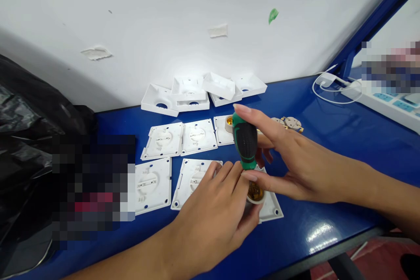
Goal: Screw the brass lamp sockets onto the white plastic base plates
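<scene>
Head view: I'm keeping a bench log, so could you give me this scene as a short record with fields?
Right hand: grips a green-and-black screwdriver, handle up
Left hand: fingers and thumb around a round cup with a brass-coloured inside
Flat parts: white square plates in two rows
By the wall: white open boxes, some overlapping
Right side: white power strip
Left side: black plastic bag
Surface: blue table
Hidden: screwdriver's tip
</scene>
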The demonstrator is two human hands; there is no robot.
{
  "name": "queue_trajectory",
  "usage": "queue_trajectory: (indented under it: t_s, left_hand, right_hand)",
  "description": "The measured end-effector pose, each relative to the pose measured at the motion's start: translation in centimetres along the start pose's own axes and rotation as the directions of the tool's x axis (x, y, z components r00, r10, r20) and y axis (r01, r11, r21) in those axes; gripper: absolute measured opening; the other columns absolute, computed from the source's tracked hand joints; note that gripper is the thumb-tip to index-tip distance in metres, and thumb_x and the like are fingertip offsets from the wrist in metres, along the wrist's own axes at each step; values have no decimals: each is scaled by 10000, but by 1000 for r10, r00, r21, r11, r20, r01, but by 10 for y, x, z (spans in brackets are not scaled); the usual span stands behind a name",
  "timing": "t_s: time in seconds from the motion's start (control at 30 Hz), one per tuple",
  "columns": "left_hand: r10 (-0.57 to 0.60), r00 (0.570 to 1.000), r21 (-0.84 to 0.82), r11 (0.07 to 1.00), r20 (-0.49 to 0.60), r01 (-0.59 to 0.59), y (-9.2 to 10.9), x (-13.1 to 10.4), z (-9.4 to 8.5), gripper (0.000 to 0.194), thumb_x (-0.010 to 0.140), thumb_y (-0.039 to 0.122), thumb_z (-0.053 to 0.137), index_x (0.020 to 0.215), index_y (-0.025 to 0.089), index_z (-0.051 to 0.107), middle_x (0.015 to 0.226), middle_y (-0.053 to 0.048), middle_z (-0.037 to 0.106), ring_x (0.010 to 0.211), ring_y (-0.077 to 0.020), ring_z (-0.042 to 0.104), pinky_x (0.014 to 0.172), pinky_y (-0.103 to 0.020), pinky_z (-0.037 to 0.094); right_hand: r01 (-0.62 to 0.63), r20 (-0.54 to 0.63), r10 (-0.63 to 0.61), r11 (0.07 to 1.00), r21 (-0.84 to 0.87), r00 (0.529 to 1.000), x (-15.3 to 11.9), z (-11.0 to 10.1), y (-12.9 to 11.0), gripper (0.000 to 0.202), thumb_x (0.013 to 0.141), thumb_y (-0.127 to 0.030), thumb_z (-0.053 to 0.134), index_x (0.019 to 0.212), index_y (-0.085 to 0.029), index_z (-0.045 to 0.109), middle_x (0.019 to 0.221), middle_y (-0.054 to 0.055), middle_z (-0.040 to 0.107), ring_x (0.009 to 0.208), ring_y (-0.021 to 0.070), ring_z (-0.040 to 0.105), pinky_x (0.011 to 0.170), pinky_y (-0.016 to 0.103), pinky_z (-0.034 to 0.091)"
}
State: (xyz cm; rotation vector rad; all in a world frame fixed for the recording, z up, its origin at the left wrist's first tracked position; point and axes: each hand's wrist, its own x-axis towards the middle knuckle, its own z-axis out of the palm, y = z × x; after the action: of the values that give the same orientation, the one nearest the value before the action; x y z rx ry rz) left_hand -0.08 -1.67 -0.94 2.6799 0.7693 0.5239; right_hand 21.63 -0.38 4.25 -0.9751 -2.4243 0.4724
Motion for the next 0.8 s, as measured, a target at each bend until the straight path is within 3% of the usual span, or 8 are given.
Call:
queue_trajectory:
  t_s: [0.37,0.8]
  left_hand:
    - [-5,1000,-4,1000,-2,5,0,0,0,184,978,261,653,1112,171,563,1072,-85,680,1044,-318,632,1012,-545,457]
    - [-9,1000,13,1000,-8,9,1,0,-1,156,975,274,648,1076,191,562,1048,-80,688,1019,-318,649,993,-532,482]
  right_hand:
    - [-7,7,7,1000,5,1000,-1,-1,-2,774,1078,-385,492,1646,-329,-30,950,23,687,701,164,680,654,302,550]
    - [7,-4,-7,1000,-25,1000,1,0,0,775,1073,-386,501,1654,-277,0,912,14,684,666,147,663,628,264,537]
